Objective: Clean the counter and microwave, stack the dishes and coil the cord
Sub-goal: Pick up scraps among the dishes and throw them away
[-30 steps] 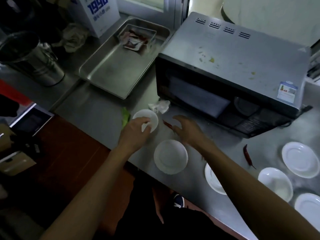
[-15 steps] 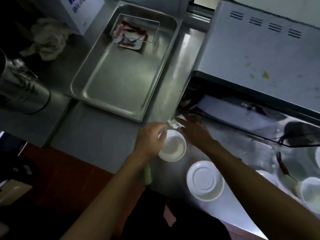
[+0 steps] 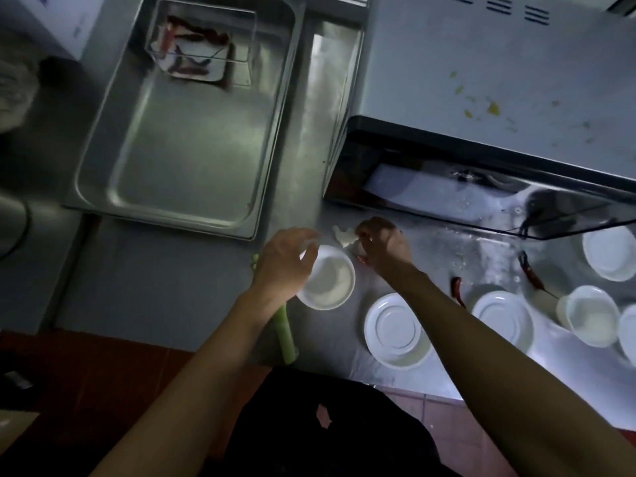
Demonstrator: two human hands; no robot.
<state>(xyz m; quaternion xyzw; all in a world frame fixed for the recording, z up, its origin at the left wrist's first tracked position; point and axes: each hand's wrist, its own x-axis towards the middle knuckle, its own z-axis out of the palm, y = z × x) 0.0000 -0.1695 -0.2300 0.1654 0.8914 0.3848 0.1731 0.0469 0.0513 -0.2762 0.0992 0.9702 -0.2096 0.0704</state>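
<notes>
Two hands over the tabletop point(image 3: 192, 290), just in front of the microwave point(image 3: 499, 108). Left hand point(image 3: 282, 266): grip curled on the rim of a small white bowl point(image 3: 328, 278), which looks empty. Right hand point(image 3: 383, 244): fingers pinch a crumpled tissue point(image 3: 344, 235) just beyond the bowl. Far left, a steel tray point(image 3: 179, 139) w/ a clear box point(image 3: 203, 46) of red chillies. More white dishes point(image 3: 397, 330) sit to the right, loose chillies point(image 3: 457, 287) between them.
</notes>
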